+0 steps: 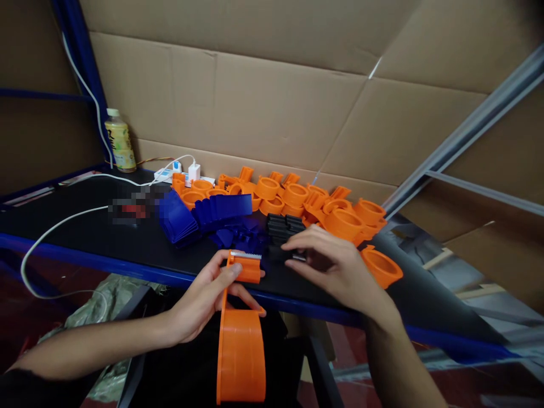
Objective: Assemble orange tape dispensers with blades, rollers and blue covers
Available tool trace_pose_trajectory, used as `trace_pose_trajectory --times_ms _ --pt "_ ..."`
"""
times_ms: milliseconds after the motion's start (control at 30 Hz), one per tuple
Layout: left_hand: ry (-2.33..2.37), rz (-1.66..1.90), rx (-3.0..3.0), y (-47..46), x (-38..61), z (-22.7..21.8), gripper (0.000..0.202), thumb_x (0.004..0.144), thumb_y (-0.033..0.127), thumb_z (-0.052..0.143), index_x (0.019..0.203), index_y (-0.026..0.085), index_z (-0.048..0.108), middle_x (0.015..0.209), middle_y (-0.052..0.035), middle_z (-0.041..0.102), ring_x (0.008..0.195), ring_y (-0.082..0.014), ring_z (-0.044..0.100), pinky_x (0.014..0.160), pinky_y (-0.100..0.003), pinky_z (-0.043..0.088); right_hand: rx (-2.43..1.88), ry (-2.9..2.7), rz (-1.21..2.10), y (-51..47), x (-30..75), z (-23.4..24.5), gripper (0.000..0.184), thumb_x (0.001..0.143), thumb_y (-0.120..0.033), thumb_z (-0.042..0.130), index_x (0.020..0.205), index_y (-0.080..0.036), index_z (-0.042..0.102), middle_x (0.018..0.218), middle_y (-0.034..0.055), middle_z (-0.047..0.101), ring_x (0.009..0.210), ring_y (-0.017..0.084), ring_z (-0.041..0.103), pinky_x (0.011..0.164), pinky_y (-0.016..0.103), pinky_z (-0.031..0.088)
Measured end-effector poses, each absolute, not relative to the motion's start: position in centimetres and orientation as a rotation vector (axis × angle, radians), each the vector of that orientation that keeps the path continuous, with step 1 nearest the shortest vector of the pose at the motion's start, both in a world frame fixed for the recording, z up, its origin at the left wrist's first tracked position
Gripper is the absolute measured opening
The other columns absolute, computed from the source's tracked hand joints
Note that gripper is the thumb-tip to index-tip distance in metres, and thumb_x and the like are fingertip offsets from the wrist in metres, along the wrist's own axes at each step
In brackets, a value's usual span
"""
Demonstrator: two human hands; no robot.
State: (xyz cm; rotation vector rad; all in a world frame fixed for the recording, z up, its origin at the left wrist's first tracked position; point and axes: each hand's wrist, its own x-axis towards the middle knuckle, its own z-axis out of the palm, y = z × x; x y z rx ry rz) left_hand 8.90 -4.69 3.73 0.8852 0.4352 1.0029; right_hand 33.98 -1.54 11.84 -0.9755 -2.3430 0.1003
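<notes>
My left hand point(206, 297) is closed around an orange plastic tape dispenser body point(242, 354), just in front of the table edge. A toothed metal blade point(246, 255) runs along its upper end, and its wide curved part hangs downward. To the right, my right hand point(331, 260) pinches a small black piece point(278, 253) over the table. A shiny strip shows by the fingertips; the rest of the piece is partly hidden by the fingers. Just beyond this hand lie stacked black ribbed pieces point(284, 226). Blue plastic sheets point(229, 207) are piled behind my left hand.
Many orange dispenser bodies point(293, 195) are heaped along the cardboard wall point(255, 102). At the back left stand a drink bottle point(119, 141) and a power strip point(164, 174) with chargers. A white cable point(59, 224) loops over the blue table edge point(170, 276).
</notes>
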Motion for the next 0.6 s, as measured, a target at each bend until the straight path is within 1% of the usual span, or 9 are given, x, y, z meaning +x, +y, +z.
trace_pose_trajectory --times_ms 67,133,200,267,300,467,600 --pt "0.444 1.007 0.904 -4.7 8.9 3.7 0.028 0.099 0.039 0.053 0.121 0.022 0.046 0.096 -0.0112 0.075 0.076 -0.0284 0.077 0.066 -0.041 0.062 -0.882 -2.418 0.111 -2.6 32.6 11.8 0.021 0.094 -0.027 0.063 0.113 -0.026 0.070 0.107 0.0068 0.070 0.095 0.021 0.063 0.079 0.035 0.053" --pt "0.445 1.004 0.919 -4.8 8.9 3.6 0.033 0.098 0.037 0.055 0.125 0.023 0.043 0.091 -0.0099 0.075 0.074 -0.0277 0.077 0.065 -0.038 0.061 -0.852 -2.465 0.047 -3.1 31.3 11.5 0.024 0.095 -0.024 0.060 0.116 -0.028 0.070 0.108 0.0066 0.069 0.099 0.021 0.062 0.082 0.036 0.053" --pt "0.443 1.004 0.924 -4.8 8.9 3.6 0.034 0.096 0.035 0.059 0.124 0.024 0.044 0.099 -0.0104 0.075 0.075 -0.0268 0.078 0.066 -0.037 0.061 -0.846 -2.465 -0.019 -3.2 30.3 11.0 0.025 0.095 -0.023 0.060 0.118 -0.028 0.070 0.105 0.0068 0.069 0.097 0.021 0.061 0.081 0.035 0.053" --pt "0.450 1.010 0.921 -4.8 8.9 3.8 0.031 0.095 0.035 0.061 0.120 0.023 0.046 0.109 -0.0109 0.072 0.075 -0.0261 0.078 0.067 -0.038 0.062 -0.824 -2.404 -0.045 -3.0 29.6 10.3 0.024 0.095 -0.024 0.062 0.117 -0.027 0.070 0.102 0.0070 0.068 0.095 0.020 0.061 0.078 0.034 0.053" --pt "0.460 1.013 0.921 -4.8 8.9 3.9 0.029 0.095 0.035 0.061 0.117 0.022 0.047 0.110 -0.0105 0.072 0.074 -0.0254 0.077 0.066 -0.037 0.062 -0.814 -2.356 -0.049 -2.9 29.4 9.9 0.023 0.094 -0.024 0.063 0.116 -0.026 0.070 0.101 0.0070 0.067 0.093 0.019 0.062 0.077 0.033 0.054" --pt "0.497 1.027 0.971 -4.8 8.8 4.1 0.026 0.096 0.036 0.059 0.113 0.022 0.045 0.093 -0.0061 0.073 0.071 -0.0233 0.076 0.062 -0.030 0.059 -0.784 -2.196 -0.050 -3.0 28.6 8.3 0.019 0.091 -0.017 0.068 0.110 -0.021 0.068 0.091 0.0043 0.069 0.083 0.017 0.061 0.075 0.032 0.053" --pt "0.561 1.059 1.064 -4.9 8.8 3.8 0.028 0.096 0.038 0.059 0.115 0.023 0.044 0.089 -0.0035 0.073 0.073 -0.0207 0.075 0.068 -0.030 0.058 -0.773 -2.175 -0.136 -3.6 28.2 7.4 0.024 0.089 -0.011 0.068 0.112 -0.017 0.067 0.094 0.0058 0.071 0.082 0.017 0.061 0.075 0.033 0.053"
